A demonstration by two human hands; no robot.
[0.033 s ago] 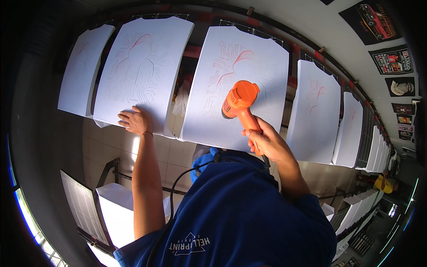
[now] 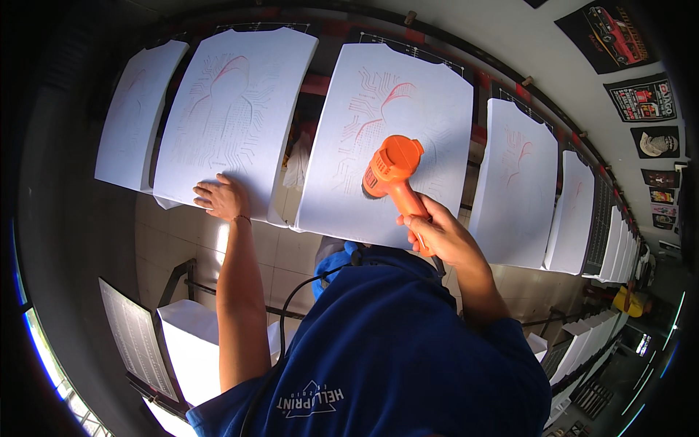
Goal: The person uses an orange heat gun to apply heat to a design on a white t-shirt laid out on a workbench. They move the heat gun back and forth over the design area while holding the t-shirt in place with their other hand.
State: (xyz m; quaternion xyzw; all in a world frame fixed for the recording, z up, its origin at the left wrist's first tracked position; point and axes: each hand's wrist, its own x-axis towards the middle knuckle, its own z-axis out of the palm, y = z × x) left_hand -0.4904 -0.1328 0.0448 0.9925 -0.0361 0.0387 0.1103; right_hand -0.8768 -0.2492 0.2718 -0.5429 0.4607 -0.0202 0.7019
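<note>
My right hand (image 2: 441,231) is wrapped round the handle of an orange heat gun (image 2: 399,162). Its dark nozzle hangs over the lower middle of a white T-shirt (image 2: 331,197) stretched on a board, printed with thin grey circuit lines and red curves. The gun's body hides part of that print. On the near edge of the neighbouring white shirt (image 2: 273,65) to the left, my left hand (image 2: 222,198) lies flat with its fingers apart, just below a similar print. It holds nothing.
More printed white shirts on boards flank these, one at the far left (image 2: 120,156) and others to the right (image 2: 510,218). A black cord (image 2: 285,306) runs along my left side. Behind me stands another row of boards (image 2: 191,339). Posters (image 2: 641,100) hang on the right wall.
The heat gun has dipped very slightly toward me in my right hand. My left hand stays where it was.
</note>
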